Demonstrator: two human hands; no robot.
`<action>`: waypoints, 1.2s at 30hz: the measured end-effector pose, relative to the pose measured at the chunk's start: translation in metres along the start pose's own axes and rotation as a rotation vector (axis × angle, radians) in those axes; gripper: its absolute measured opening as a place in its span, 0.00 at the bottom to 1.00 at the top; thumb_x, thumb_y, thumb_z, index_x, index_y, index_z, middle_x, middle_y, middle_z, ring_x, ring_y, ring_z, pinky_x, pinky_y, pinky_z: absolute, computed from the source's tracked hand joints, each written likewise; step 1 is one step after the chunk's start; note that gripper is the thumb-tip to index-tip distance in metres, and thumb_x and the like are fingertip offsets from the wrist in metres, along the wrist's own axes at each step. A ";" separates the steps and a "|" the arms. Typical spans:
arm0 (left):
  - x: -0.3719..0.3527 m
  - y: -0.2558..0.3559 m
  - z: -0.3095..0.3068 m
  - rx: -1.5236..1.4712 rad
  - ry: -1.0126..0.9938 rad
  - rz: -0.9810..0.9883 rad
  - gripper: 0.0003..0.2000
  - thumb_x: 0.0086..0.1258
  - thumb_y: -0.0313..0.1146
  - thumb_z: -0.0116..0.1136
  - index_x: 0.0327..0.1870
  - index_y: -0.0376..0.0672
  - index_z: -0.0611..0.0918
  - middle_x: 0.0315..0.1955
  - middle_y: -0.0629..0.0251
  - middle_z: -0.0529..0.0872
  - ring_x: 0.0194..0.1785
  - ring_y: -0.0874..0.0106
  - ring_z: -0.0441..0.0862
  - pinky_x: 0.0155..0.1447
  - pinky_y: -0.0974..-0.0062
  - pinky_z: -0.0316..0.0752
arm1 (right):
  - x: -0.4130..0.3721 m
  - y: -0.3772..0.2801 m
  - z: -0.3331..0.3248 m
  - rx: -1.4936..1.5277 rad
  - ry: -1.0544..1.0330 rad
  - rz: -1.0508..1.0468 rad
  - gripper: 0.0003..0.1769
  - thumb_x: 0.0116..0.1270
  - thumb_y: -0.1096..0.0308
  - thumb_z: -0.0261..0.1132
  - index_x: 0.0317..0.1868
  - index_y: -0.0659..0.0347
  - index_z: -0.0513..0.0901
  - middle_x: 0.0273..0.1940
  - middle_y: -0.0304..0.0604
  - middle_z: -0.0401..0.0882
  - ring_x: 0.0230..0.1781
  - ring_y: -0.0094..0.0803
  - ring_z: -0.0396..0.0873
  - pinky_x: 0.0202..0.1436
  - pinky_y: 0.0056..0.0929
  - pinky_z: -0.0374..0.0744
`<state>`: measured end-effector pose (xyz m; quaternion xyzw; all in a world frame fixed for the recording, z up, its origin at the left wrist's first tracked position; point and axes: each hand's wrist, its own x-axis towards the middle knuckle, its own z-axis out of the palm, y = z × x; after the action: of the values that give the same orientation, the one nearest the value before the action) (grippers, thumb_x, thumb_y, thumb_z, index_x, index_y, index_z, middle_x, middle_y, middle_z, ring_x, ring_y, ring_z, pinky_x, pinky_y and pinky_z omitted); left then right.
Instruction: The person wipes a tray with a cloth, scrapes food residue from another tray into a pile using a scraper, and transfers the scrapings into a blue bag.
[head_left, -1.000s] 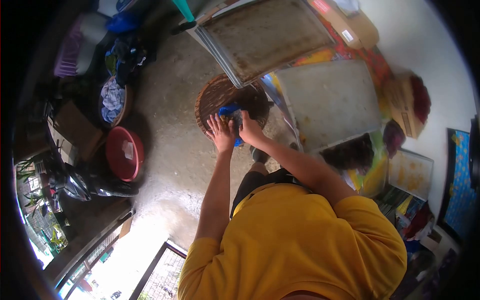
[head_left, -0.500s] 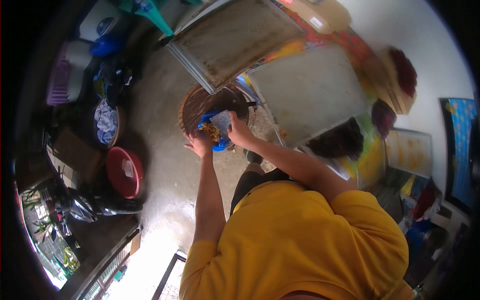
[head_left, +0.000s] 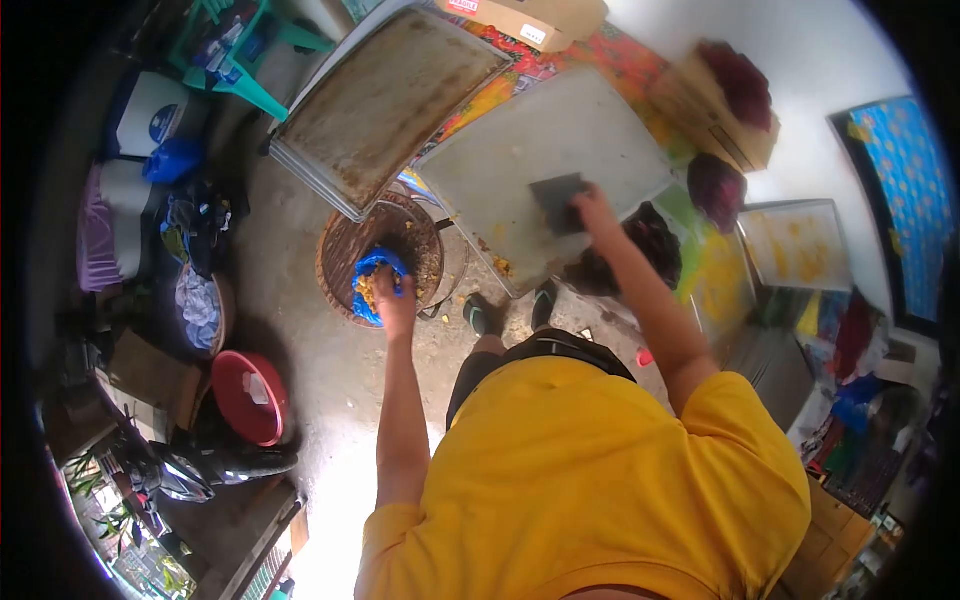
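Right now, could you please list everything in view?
bag: one, blue, in basket
crumbs: uncounted, yellow, in bag
basket: one, brown, around bag
tray stack: one, brown, top
big tray: one, grey, centre
sheet: one, dark, over big tray
small tray: one, stained, right
cloth: one, floral, under big tray
heap: one, dark, beside big tray
bundles: two, maroon, upper right
chair: one, green, upper left
basin: one, red, left
boxes: several, brown, top, left
clutter: uncounted, mixed, edges
shoes: two, dark, floor
shirt: one, yellow, bottom
left hand: one, at bag
right hand: one, on sheet

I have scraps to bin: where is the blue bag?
In the head view, the blue bag sits left of centre in the round basket, the left hand at its opening.
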<state>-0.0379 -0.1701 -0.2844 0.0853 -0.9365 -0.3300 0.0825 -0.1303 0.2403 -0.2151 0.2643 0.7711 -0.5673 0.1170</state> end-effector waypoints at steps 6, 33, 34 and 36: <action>-0.025 0.094 0.041 -0.529 -0.496 -0.261 0.29 0.68 0.36 0.58 0.68 0.36 0.66 0.54 0.51 0.79 0.52 0.59 0.80 0.57 0.65 0.74 | 0.057 0.017 -0.101 -0.427 0.293 -0.207 0.37 0.56 0.57 0.67 0.62 0.63 0.62 0.50 0.63 0.77 0.52 0.58 0.76 0.55 0.44 0.74; -0.023 0.160 0.047 -0.859 -0.765 -0.702 0.20 0.61 0.23 0.48 0.56 0.38 0.72 0.30 0.61 0.80 0.27 0.71 0.81 0.33 0.78 0.80 | -0.043 0.020 -0.001 -0.539 0.147 -0.198 0.36 0.56 0.60 0.69 0.59 0.63 0.59 0.52 0.60 0.74 0.47 0.62 0.78 0.47 0.53 0.77; -0.021 0.158 0.049 -0.838 -0.765 -0.700 0.20 0.60 0.23 0.48 0.57 0.37 0.72 0.30 0.61 0.80 0.27 0.71 0.81 0.33 0.78 0.80 | -0.055 0.019 0.022 -0.548 0.100 -0.239 0.37 0.56 0.59 0.70 0.59 0.63 0.59 0.53 0.60 0.73 0.47 0.63 0.77 0.48 0.54 0.76; -0.021 0.161 0.049 -0.852 -0.760 -0.705 0.21 0.60 0.23 0.48 0.58 0.37 0.72 0.31 0.61 0.80 0.27 0.71 0.81 0.33 0.78 0.81 | -0.075 0.009 0.072 -0.587 -0.001 -0.282 0.42 0.55 0.58 0.69 0.64 0.65 0.56 0.55 0.63 0.70 0.50 0.63 0.75 0.51 0.56 0.74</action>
<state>-0.0448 -0.0125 -0.2228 0.2237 -0.6043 -0.6853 -0.3394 -0.0709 0.1545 -0.2101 0.1093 0.9307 -0.3315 0.1088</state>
